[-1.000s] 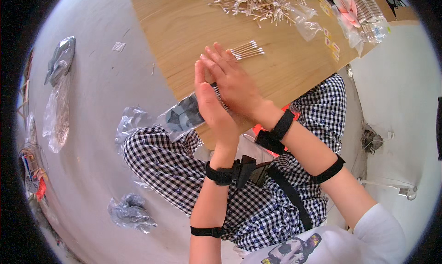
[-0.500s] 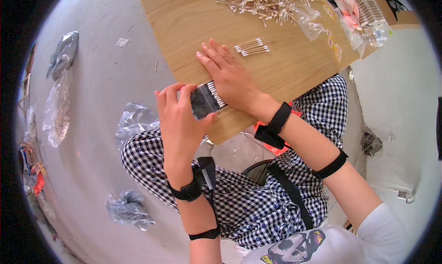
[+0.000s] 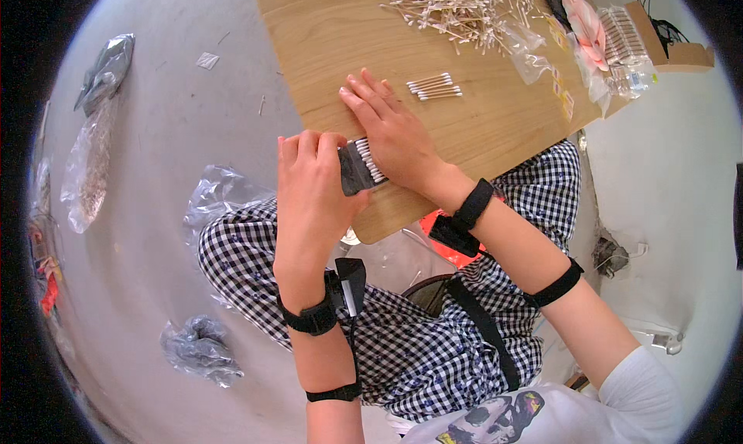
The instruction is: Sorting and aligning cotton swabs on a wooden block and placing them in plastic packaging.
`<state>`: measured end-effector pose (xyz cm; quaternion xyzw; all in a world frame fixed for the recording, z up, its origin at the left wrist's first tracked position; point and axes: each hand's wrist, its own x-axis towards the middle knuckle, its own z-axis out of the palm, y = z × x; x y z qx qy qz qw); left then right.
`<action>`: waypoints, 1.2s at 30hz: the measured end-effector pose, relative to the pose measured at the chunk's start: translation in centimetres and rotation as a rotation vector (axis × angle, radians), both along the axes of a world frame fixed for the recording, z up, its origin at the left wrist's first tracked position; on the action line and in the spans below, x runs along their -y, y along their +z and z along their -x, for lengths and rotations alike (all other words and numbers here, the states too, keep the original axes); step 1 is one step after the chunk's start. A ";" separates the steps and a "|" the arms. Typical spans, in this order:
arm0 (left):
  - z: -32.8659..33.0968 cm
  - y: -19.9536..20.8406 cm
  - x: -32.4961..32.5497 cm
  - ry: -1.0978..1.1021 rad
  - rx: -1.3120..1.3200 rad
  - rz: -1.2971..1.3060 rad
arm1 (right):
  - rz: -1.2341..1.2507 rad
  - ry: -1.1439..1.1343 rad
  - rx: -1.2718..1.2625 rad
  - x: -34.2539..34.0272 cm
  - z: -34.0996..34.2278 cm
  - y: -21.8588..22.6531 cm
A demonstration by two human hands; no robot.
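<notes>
My left hand (image 3: 316, 182) grips a small dark see-through plastic bag (image 3: 354, 173) between thumb and fingers at the table's near left corner. Beside my right hand, a row of white cotton swab tips (image 3: 369, 161) shows at the bag's edge; whether they are inside its mouth is unclear. My right hand (image 3: 398, 138) lies flat over the shafts of those swabs, its fingers stretched out and hiding the rest of them. Beyond it lies a small loose group of cotton swabs (image 3: 433, 86) on the wooden table (image 3: 317, 41).
A large heap of cotton swabs (image 3: 472, 10) covers the far part of the table. Clear plastic wrap (image 3: 530, 61), a pink-and-white package (image 3: 586, 30) and stacked packs (image 3: 623, 41) stand at the right. Crumpled plastic bags (image 3: 203, 351) lie on the floor, left.
The view has shifted slightly, so the table sits a little further right. My left hand has closed in toward my right hand, and less of the dark bag shows between them.
</notes>
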<state>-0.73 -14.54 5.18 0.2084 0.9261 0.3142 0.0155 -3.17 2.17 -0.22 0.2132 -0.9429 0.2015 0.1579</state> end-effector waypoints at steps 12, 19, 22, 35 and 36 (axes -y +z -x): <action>0.1 -0.9 -0.1 0.000 -0.015 -0.059 | -0.043 0.017 0.017 0.2 0.2 0.1; -0.2 -1.2 0.4 0.028 -0.024 -0.143 | 0.135 0.028 0.051 2.4 0.0 0.2; -0.1 -1.4 0.1 0.031 -0.056 -0.153 | 0.265 0.021 0.087 3.2 -0.2 0.2; -0.7 -3.8 3.0 0.383 0.099 -0.169 | 0.541 -0.308 -0.016 -8.5 -3.7 3.0; -0.7 -4.2 3.3 0.365 0.095 -0.187 | 0.497 -0.397 -0.023 -11.1 -3.9 2.6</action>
